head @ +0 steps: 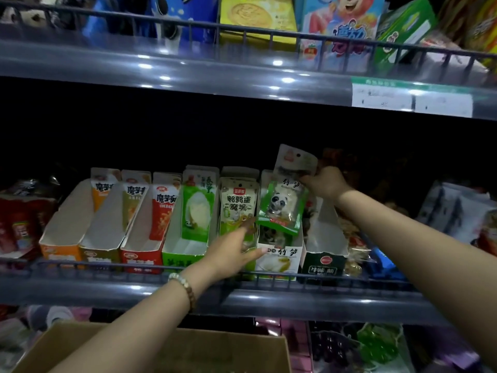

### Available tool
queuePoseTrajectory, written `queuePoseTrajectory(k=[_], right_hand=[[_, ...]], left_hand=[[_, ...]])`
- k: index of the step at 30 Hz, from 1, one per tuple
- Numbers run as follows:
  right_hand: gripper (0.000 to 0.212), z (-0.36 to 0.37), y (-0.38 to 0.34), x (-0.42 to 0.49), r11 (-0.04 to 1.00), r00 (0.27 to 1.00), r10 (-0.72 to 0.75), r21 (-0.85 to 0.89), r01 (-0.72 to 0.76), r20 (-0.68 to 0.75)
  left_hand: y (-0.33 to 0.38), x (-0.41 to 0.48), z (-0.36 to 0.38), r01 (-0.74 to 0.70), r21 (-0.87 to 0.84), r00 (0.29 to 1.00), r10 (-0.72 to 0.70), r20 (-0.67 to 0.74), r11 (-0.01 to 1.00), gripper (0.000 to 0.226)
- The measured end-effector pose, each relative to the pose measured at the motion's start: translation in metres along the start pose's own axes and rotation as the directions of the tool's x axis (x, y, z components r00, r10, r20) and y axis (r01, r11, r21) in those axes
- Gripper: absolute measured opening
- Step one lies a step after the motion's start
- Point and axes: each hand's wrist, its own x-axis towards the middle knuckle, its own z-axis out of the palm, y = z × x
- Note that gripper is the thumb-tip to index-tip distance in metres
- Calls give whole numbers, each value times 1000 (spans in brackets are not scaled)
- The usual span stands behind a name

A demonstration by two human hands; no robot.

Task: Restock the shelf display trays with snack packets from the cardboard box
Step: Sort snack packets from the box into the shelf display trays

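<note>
A row of cardboard display trays stands on the middle shelf. My right hand (326, 184) is shut on a pale snack packet (295, 160), held upright above the back of the white bamboo-shoot tray (278, 261). A green panda packet (281, 210) leans tilted in that tray. My left hand (232, 251), with a bead bracelet on the wrist, rests open against the front of the neighbouring tray of light-green packets (238, 205). The brown cardboard box (188, 351) sits below, at the bottom edge of the view.
Orange (60, 250), olive and red trays stand to the left, a green tray (183, 255) beside them, and a dark green tray (324, 261) at right. A wire rail (107, 265) runs along the shelf front. The upper shelf (242, 74) holds biscuit boxes overhead.
</note>
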Motion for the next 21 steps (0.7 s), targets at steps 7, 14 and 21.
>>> queuePoseTrajectory(k=[7,14,21], right_hand=[[42,-1,6,17,995,999,-20,-98,23,33],[31,27,8,7,996,998,-48,72,44,48],[21,38,19,-3,947,969,-245,-220,236,-16]], left_hand=[[12,-5,-4,8,121,1000,-11,23,993,76],[13,-6,-4,16,100,1000,-18,25,995,74],[10,-3,-2,8,110,1000,-10,15,994,74]])
